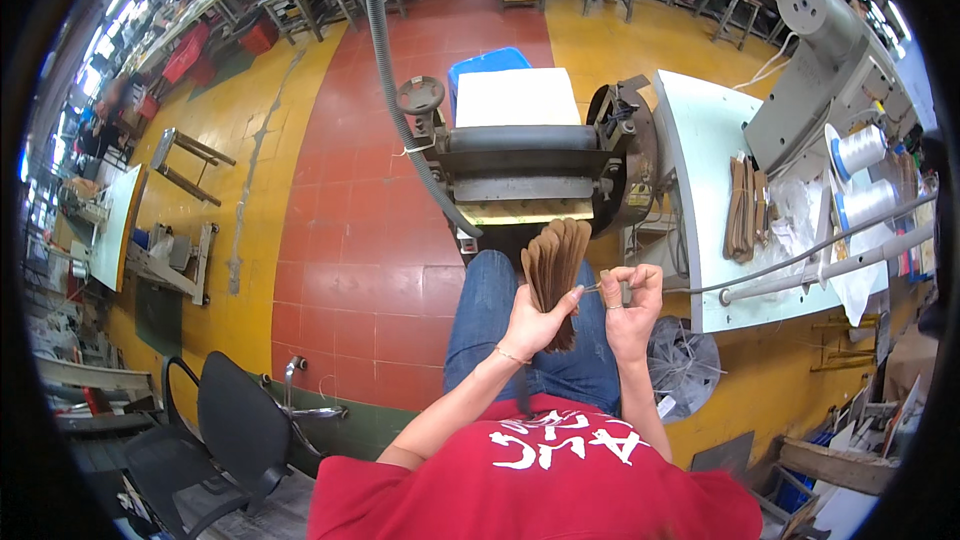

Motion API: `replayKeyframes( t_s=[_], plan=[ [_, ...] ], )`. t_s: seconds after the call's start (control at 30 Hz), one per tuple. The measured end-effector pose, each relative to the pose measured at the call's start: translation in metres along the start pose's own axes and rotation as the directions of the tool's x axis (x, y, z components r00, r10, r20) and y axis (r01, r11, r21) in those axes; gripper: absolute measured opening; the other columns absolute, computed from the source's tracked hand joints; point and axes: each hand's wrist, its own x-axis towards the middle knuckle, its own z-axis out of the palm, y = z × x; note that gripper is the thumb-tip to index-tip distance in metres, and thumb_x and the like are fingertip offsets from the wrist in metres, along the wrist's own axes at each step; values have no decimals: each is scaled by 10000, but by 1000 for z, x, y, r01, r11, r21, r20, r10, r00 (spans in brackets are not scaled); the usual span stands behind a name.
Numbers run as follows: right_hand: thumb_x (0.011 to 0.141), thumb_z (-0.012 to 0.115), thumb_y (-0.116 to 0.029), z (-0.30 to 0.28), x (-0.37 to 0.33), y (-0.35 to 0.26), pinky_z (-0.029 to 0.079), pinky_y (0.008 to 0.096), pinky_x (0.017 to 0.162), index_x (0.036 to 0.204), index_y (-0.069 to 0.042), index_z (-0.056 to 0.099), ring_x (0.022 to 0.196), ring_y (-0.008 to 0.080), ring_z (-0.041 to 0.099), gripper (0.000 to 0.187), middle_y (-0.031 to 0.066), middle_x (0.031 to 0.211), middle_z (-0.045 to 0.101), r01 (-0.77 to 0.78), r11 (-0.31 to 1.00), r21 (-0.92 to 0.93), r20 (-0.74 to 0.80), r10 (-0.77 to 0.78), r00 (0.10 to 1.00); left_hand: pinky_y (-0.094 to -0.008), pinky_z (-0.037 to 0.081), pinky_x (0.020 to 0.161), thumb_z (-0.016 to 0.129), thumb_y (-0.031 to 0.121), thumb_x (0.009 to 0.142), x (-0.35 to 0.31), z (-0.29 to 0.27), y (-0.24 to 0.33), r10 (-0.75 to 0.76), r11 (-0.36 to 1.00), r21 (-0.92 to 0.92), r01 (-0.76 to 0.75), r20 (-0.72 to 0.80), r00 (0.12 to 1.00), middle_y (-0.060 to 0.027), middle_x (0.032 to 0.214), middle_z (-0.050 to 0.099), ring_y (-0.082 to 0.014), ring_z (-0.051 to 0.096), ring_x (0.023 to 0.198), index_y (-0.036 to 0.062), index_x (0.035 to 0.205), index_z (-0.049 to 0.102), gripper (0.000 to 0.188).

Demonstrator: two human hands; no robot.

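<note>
My left hand point(540, 322) is wrapped round a bundle of flat brown pieces point(556, 265) that look like leather. Their rounded upper ends fan apart above my thumb, and the lower ends hang over my lap. Close by on the right, my right hand point(631, 312) is closed in a pinch. A thin light strand point(594, 288) runs from its fingertips to the bundle beside my left thumb; whether it is a band or a thread I cannot tell.
Just ahead stands a roller machine point(525, 152) with a handwheel point(420, 95) and a white board point(515, 98) behind. At right, a pale table point(700, 240) carries more brown pieces point(742, 210), thread spools point(860, 152) and a grey machine point(810, 70). A black chair point(235, 420) is lower left.
</note>
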Motion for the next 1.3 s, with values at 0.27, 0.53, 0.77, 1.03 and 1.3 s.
replayKeyframes(
  t_s=[0.27,0.53,0.77,1.03,1.3],
  plan=[
    [874,637,-85,-13,-7,-9,414,272,701,782,-112,371,703,133,479,283,35,736,491,-338,871,357,537,105,837,-244,472,594,670,159,849,-5,-11,-5,6,999,39,-7,20,1000,-36,715,646,-88,590,643,-14,817,629,180],
    [861,665,-104,-22,-7,-25,442,246,688,836,-71,506,766,106,532,164,9,805,551,-371,824,429,670,-14,742,-244,479,611,665,74,845,-8,-12,4,-69,991,-113,67,-14,997,-15,778,591,-102,571,671,20,961,571,158],
    [750,777,-173,-2,-3,-24,423,180,639,1159,-45,560,683,52,503,480,28,959,613,-405,904,141,409,319,855,-299,488,801,624,8,847,-5,2,-11,235,969,101,-226,-89,968,-63,962,646,-152,610,895,-35,1099,565,263],
    [576,844,-482,15,6,-16,469,402,900,1439,17,129,1098,383,563,1227,271,1193,538,-114,936,-334,214,193,958,-357,505,734,634,49,757,-10,16,3,169,879,444,-176,56,984,-132,916,670,-219,645,860,-30,1028,598,284],
    [655,789,-155,-14,30,-29,481,318,835,1466,-78,185,914,164,582,1014,94,1093,511,-656,672,343,695,289,659,-326,446,902,714,499,739,-4,-37,5,-103,849,-213,483,831,546,-116,1276,463,-206,496,1139,-4,1359,333,885]
  ],
)
